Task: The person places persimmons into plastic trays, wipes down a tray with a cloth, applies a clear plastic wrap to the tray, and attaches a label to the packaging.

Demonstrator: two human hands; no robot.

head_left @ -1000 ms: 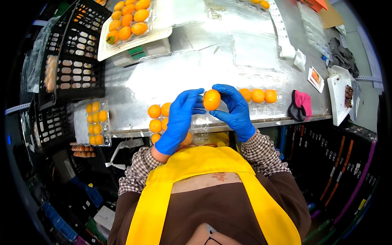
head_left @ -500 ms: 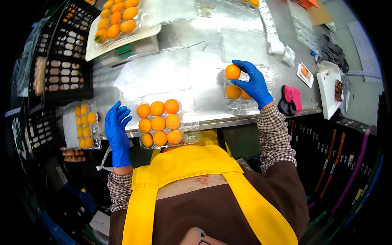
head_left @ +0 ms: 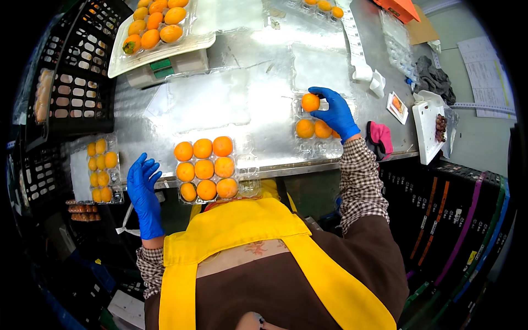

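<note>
My right hand (head_left: 335, 113), in a blue glove, pinches a round orange fruit (head_left: 311, 102) between thumb and fingers. It is over a clear plastic tray (head_left: 316, 147) on the metal table, where a row of similar fruits (head_left: 305, 128) sits just below, partly covered by the hand. My left hand (head_left: 144, 181), also blue-gloved, is raised beside the table's front edge, fingers apart and holding nothing. To its right, a clear tray (head_left: 250, 184) with several orange fruits (head_left: 204, 169) in rows overhangs that edge near my yellow apron.
A white tray (head_left: 118, 65) of fruit rests on a scale (head_left: 187, 62) at the far left. Black crates (head_left: 82, 82) stand left of the table, near a pack of smaller yellow fruits (head_left: 102, 163). A pink-and-grey cloth item (head_left: 380, 137) and a white tray (head_left: 426, 140) lie at right.
The whole view has shifted slightly. My right hand, still pinching the fruit, has moved a little right over its tray, uncovering more of the fruits below. My left hand stays open.
</note>
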